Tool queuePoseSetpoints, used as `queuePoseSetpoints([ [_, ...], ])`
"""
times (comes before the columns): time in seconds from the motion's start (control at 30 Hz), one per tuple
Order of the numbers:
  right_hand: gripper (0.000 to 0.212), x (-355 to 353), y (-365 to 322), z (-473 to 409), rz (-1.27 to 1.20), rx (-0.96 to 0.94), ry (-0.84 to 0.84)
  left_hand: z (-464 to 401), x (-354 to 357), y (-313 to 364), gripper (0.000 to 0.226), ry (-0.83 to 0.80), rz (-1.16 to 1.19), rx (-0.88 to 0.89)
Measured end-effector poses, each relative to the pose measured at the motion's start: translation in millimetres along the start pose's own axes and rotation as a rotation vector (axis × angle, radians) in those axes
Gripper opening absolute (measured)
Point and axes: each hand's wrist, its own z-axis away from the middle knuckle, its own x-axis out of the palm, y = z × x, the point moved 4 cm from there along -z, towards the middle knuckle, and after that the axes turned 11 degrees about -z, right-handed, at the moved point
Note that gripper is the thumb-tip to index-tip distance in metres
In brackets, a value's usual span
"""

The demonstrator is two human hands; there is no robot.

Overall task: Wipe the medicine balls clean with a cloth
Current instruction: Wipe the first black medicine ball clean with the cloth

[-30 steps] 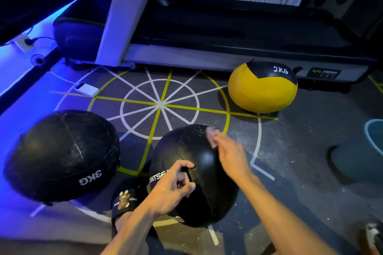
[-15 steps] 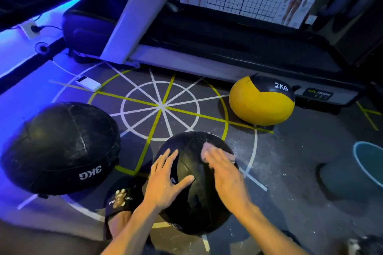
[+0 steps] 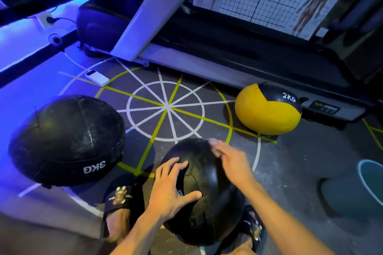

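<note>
A black medicine ball sits on the floor between my feet. My left hand rests spread on its near-left side, fingers straight, steadying it. My right hand lies over the top right of the ball and presses a small pale cloth against it with its fingertips; hand and cloth are motion-blurred. A larger black ball marked 3KG lies to the left. A yellow and black ball marked 2KG lies at the far right, by the treadmill.
A treadmill runs across the back. A teal bucket stands at the right edge. A white power bank with its cable lies at the far left. My sandalled feet flank the ball on the line-marked floor.
My left hand went from a loose curl to lying spread flat on the ball. My right hand with the cloth has been sliding over the ball's top. The view moved closer.
</note>
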Motion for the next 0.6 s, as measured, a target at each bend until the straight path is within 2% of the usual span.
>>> queuePoseSetpoints([
  [0.03,0.036,-7.8,13.4,-4.7,-0.017,0.121,0.068,3.6,1.0,-1.2,0.098,0.003,0.006,-0.002],
  [0.07,0.038,-11.6,15.1,-3.4,-0.015,0.148,0.106,6.4,1.2,-1.7,0.097,0.003,0.005,0.008],
  [0.13,0.039,1.7,0.8,3.9,-0.053,0.007,0.052,8.0,-2.8,-5.1,0.09,0.008,0.028,0.028],
  [0.2,0.046,23.2,-7.6,23.7,-0.062,-0.166,-0.096,4.3,-9.4,-8.5,0.07,0.052,0.105,-0.016],
  [0.23,0.053,25.8,-6.3,28.8,-0.038,-0.221,-0.094,1.7,-12.4,-9.8,0.064,0.073,0.139,-0.052],
  [0.27,0.059,23.9,-5.4,33.6,0.0,-0.27,-0.045,0.6,-13.8,-11.7,0.065,0.088,0.153,-0.08],
  [0.33,0.064,19.9,-3.5,46.6,0.058,-0.335,0.055,3.3,-10.9,-13.0,0.082,0.097,0.133,-0.101],
  [0.4,0.06,19.3,-24.6,63.6,0.085,-0.463,0.001,7.9,-5.6,-12.7,0.091,0.105,0.103,-0.1],
  [0.47,0.057,24.0,-33.8,73.7,0.171,-0.586,-0.101,9.5,-2.6,-9.5,0.091,0.111,0.069,-0.068],
  [0.53,0.052,17.7,-20.0,54.1,0.118,-0.473,-0.13,8.6,-3.9,-5.2,0.089,0.106,0.062,-0.063],
  [0.6,0.041,0.3,3.1,24.7,0.038,-0.233,-0.038,6.6,-2.8,0.0,0.089,0.096,0.053,-0.063],
])
